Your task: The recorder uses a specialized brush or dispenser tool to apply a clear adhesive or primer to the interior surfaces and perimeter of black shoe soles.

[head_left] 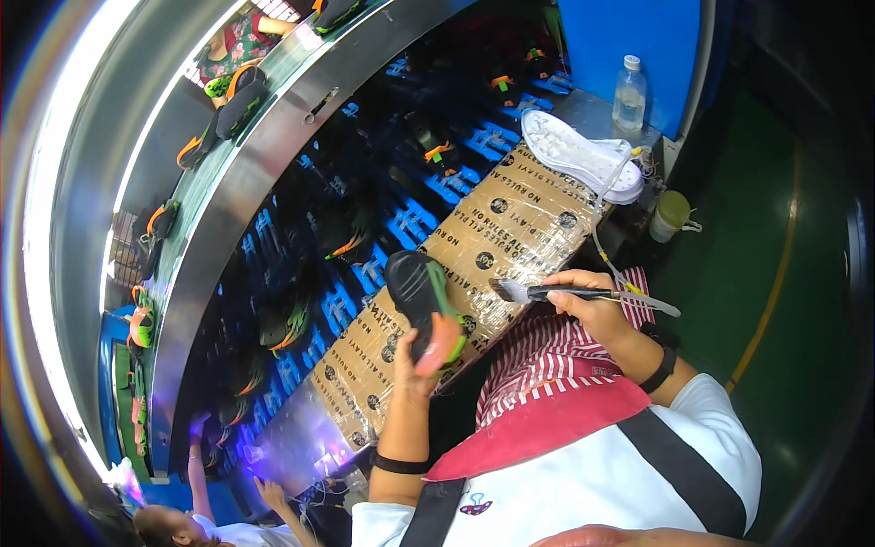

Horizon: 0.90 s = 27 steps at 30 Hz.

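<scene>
My left hand (412, 369) is closed round the lower end of a shoe sole (421, 296), held up over the bench with its black face showing. Green runs along the sole's edge, and the end near my fingers is orange-pink. In my right hand (591, 305) is a brush (516, 291) with a dark handle, gripped between thumb and fingers. Its bristles point left toward the sole, with a gap between them. A thin pale tube (597, 239) runs from the bench's far end down to the brush handle.
Printed brown paper under shiny film covers the bench (497, 232). White soles (583, 162) and a clear bottle (629, 96) stand at its far end, a greenish jar (672, 211) beside them. Beyond, blue racks (410, 223) carry shoe parts. Another person (173, 527) works at lower left.
</scene>
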Each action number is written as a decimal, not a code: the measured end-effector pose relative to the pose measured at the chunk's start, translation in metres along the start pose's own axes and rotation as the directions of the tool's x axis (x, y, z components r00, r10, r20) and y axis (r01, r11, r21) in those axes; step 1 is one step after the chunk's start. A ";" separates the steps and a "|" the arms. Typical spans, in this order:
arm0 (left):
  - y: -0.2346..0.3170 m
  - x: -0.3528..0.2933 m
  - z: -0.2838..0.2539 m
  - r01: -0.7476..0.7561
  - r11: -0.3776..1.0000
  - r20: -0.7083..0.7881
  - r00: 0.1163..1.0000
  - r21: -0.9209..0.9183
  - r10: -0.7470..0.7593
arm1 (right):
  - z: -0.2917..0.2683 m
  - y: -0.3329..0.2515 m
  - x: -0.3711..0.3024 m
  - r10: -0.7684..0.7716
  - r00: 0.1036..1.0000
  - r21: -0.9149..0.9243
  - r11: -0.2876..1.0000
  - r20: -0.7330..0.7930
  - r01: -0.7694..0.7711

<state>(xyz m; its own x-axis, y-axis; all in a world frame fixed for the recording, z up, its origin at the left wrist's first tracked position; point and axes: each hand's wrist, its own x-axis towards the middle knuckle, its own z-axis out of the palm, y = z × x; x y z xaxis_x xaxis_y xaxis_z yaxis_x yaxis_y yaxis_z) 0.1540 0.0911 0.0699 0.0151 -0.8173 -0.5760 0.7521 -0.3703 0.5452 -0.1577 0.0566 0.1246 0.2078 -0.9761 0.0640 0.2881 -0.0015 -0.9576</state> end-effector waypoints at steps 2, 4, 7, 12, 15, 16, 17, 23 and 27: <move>-0.013 -0.012 0.017 0.042 0.984 0.379 0.925 -0.172 0.027 | -0.006 0.000 -0.004 -0.002 1.000 -0.009 1.000 -0.017 0.002; -0.034 0.005 0.011 0.013 0.880 0.347 0.921 -0.475 0.174 | -0.009 -0.004 -0.008 0.027 0.999 0.005 1.000 -0.034 -0.027; -0.059 0.015 0.022 -0.088 0.887 0.309 0.918 -0.453 0.249 | -0.011 -0.004 -0.011 0.030 1.000 0.029 0.999 0.002 -0.030; -0.066 0.006 0.040 -0.042 0.919 0.486 0.839 -0.393 0.246 | -0.012 -0.010 -0.010 0.016 0.998 0.051 0.999 0.052 -0.019; -0.068 0.010 0.037 -0.072 0.913 0.385 0.891 -0.402 0.239 | -0.008 -0.008 -0.009 0.009 0.998 0.089 0.996 0.054 -0.014; -0.067 0.011 0.034 -0.073 0.908 0.370 0.897 -0.414 0.241 | -0.006 -0.009 -0.008 0.009 0.999 0.101 0.995 0.043 -0.013; -0.067 0.010 0.030 -0.002 0.900 0.460 0.859 -0.435 0.225 | -0.005 -0.009 -0.008 0.020 0.999 0.114 0.993 0.040 -0.024; -0.070 0.001 0.041 -0.009 0.966 0.538 0.829 -0.259 0.152 | 0.025 -0.037 0.000 -0.091 0.979 -0.041 0.994 0.180 0.100; -0.080 -0.012 0.063 0.047 0.938 0.568 0.806 -0.345 0.168 | 0.049 -0.043 0.016 -0.403 0.855 -0.325 0.801 0.326 0.502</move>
<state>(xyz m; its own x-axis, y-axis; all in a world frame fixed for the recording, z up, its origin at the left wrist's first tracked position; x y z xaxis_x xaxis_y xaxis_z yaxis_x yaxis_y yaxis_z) 0.0524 0.1024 0.0717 -0.2353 -0.9716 -0.0268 0.9329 -0.2335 0.2741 -0.1209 0.0519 0.1808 0.3667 -0.7629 0.5324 0.0313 -0.5619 -0.8266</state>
